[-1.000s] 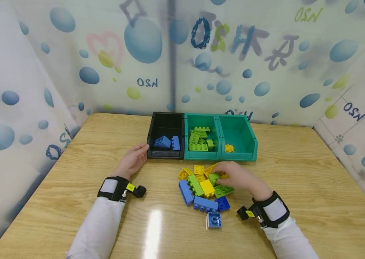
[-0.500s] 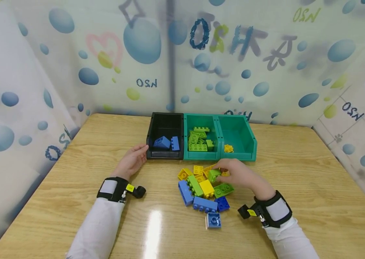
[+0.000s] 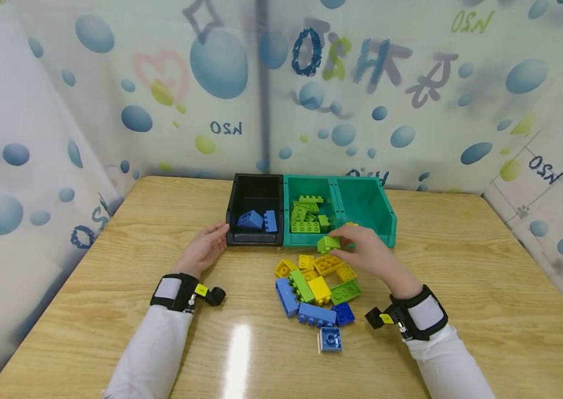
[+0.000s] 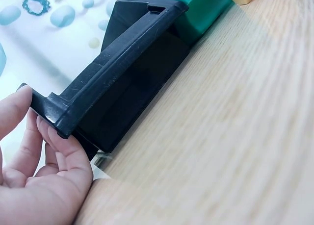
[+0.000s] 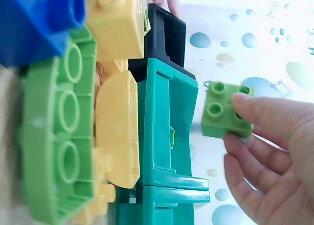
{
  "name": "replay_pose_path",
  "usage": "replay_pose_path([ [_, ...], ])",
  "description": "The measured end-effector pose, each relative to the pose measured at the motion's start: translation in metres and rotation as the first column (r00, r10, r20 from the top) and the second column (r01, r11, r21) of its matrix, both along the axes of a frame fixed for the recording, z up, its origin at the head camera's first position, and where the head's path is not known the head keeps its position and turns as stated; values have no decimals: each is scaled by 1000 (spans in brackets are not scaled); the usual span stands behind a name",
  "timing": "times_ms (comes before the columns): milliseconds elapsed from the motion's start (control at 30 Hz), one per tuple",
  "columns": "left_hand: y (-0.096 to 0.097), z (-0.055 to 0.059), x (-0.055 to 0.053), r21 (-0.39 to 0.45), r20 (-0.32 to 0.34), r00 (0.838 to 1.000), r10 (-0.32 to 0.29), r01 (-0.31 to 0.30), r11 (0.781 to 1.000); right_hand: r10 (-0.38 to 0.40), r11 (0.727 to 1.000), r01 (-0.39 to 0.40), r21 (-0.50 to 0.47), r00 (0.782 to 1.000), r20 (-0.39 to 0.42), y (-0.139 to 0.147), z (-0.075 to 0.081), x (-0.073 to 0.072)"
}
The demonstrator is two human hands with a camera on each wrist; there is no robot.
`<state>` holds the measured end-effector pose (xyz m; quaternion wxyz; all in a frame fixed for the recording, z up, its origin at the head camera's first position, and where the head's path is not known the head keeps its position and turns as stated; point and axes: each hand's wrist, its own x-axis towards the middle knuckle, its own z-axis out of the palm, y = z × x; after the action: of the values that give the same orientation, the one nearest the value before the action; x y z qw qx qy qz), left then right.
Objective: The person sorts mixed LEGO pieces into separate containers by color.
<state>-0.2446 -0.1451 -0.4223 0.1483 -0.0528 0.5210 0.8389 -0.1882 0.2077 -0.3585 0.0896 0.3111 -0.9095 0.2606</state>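
A small lime-green toy building brick [image 3: 328, 245] with studs is pinched between the thumb and fingers of my right hand [image 3: 368, 252]. In the head view it overlaps the front edge of the middle green bin [image 3: 303, 240]; the right wrist view shows the hand holding this brick [image 5: 216, 124] raised beside the bins. My left hand [image 3: 203, 249] grips the near left corner of the black bin [image 3: 255, 239]. Its thumb lies on the rim and its fingers curl beneath, as the left wrist view shows. Two blue bricks [image 3: 250, 219] lie in the black bin.
Several lime-green bricks [image 3: 305, 226] lie in the middle bin. The right green bin [image 3: 387, 241] holds a yellow piece, mostly behind my right hand. Before the bins is a pile of yellow [image 3: 319, 290], green [image 3: 301, 285] and blue [image 3: 317, 314] bricks. A patterned curtain [image 3: 177, 138] stands behind.
My right hand has lifted the lime-green brick out of the pile and carried it forward toward the middle bin, uncovering yellow bricks. The left hand stays at the black bin.
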Motion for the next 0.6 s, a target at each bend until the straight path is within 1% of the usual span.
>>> replay_pose_path([
  [100,0,0,0,5,4,1000,-1,1,1000,-21,1000,21,-4,999,-33,-2,5,-9],
  [200,0,0,0,7,4,1000,-4,4,1000,-40,999,39,-14,998,-43,-3,11,-18],
  [267,-1,-1,0,13,-1,1000,-3,3,1000,-67,998,66,-17,997,-37,-5,15,-25],
  [367,-1,-1,0,20,-12,1000,-4,4,1000,-121,993,121,-8,993,-1,-10,19,-35],
  [500,-1,-1,0,19,-15,1000,-5,5,1000,-184,982,181,56,982,49,-20,19,-49],
  [600,-1,0,0,15,-8,1000,-9,9,1000,-192,974,182,131,980,60,-28,17,-56],
])
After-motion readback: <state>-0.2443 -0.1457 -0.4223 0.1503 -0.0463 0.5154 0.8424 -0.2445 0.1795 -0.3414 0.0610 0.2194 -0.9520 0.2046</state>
